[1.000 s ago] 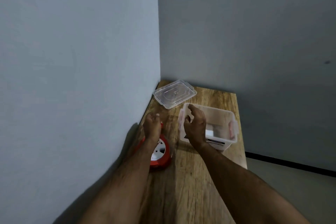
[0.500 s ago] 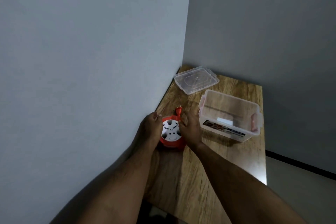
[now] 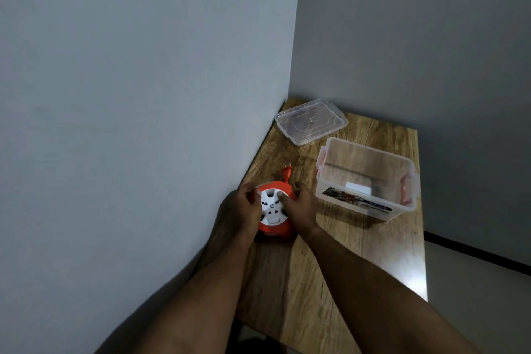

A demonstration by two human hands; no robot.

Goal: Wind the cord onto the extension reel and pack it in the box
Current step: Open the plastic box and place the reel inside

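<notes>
Since the earlier frame both hands had settled around the extension reel (image 3: 273,211) on the wooden table (image 3: 330,253): left hand (image 3: 242,210) cupped its left side, right hand (image 3: 298,208) gripped the right, thumb on the white face. Cord looked basically wound (hard to tell), plug (image 3: 286,173) poking out. Clear box (image 3: 365,178) sat open, lid (image 3: 311,121) off. Packing remained.

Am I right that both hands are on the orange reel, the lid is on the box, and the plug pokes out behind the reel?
Not quite. The lid is off, lying on the table behind the open box, as the head view shows. The rest holds: the left hand and right hand are on the reel, with the plug behind it.
</notes>
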